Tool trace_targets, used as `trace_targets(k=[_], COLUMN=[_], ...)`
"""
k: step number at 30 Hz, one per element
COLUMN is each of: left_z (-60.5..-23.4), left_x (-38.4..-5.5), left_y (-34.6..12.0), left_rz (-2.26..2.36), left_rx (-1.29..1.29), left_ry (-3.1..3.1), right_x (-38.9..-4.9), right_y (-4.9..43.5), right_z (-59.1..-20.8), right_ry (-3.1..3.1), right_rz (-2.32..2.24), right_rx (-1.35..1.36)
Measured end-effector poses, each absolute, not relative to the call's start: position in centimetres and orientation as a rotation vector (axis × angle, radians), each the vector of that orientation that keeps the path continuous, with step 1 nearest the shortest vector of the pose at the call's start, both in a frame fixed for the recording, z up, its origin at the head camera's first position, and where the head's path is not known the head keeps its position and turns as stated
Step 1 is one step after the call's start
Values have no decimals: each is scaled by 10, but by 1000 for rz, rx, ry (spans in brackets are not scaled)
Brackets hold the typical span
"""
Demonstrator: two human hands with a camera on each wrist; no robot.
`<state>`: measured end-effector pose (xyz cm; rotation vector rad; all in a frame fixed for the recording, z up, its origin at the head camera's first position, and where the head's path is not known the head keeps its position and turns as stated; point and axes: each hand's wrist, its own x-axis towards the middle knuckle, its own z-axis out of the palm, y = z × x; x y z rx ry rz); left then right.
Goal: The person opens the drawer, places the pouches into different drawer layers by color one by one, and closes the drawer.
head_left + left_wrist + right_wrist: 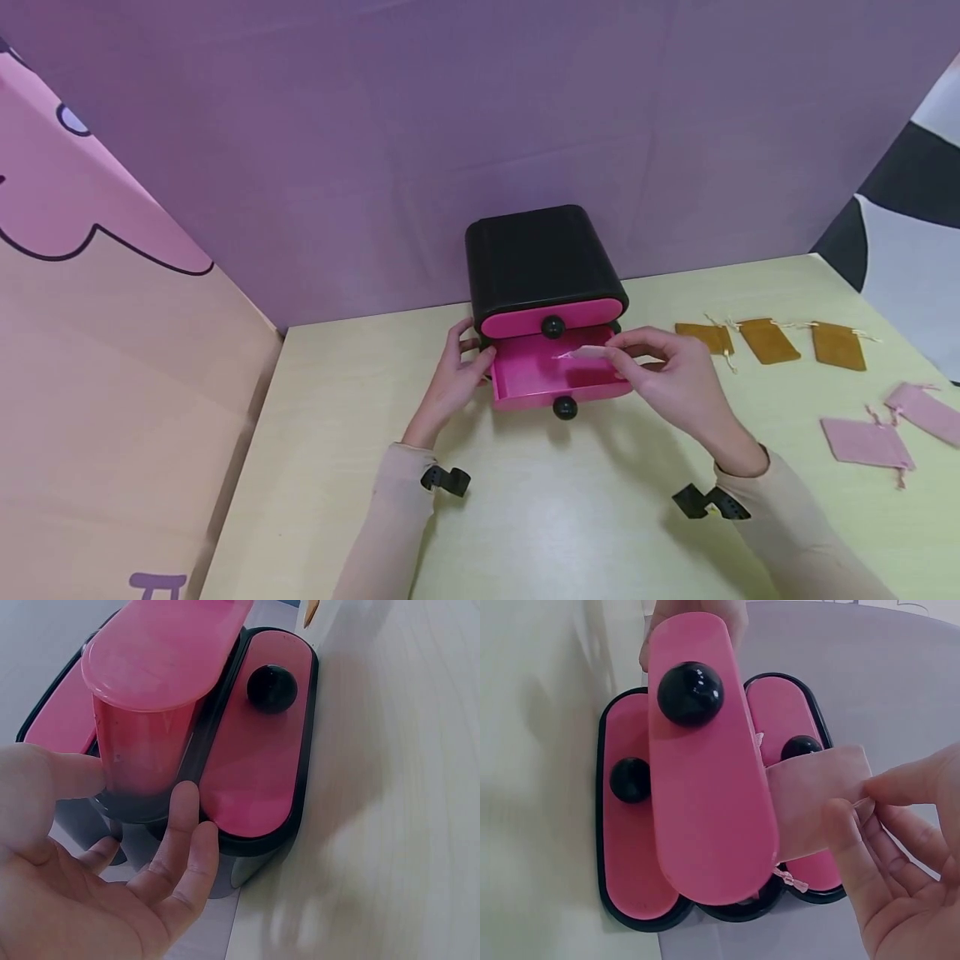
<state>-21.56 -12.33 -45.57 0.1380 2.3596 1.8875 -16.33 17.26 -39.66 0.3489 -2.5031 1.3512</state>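
Observation:
A black cabinet (536, 258) with pink drawers and round black knobs stands against the back wall. Its middle drawer (528, 375) is pulled out. My right hand (678, 383) pinches a pale pink drawstring pouch (817, 799) by one end, between thumb and fingers. The pouch hangs over the drawer, its corded end partly hidden behind the drawer front in the right wrist view. On the other side, my left hand (450, 383) rests at the cabinet's left, thumb against the drawer's side and fingers lightly bent along the black frame (202, 742).
Several brown drawstring pouches (770, 342) lie in a row on the table to the right. Nearer the right edge lie two pink pouches (866, 442). A purple cloth wall (375, 167) rises behind the cabinet, and a printed panel (112, 375) stands at left.

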Motion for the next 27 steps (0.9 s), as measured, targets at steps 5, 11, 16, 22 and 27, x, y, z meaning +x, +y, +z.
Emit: trace_targets(k=[5,11,16,22,27], left_z=[-455,-456,-456,-454,-454], left_x=[-216,-216,-216,-215,-215], left_y=[-124,-124,-123,-123,-124], left_rz=[1895,1901,1899,1881,1874], left_rx=[138,135,141,147,141], left_ry=[2355,2346,2344,2362,2369], right_x=[-166,-169,-171,-174,-178], right_y=[170,167,164,161,158], right_z=[-401,-405,-409,-410,-414], right_ry=[-2536,-2571,-2585,-2587,-2624], right_rz=[1341,1328,1316,1328,1332], right_rx=[343,339,351,346,329])
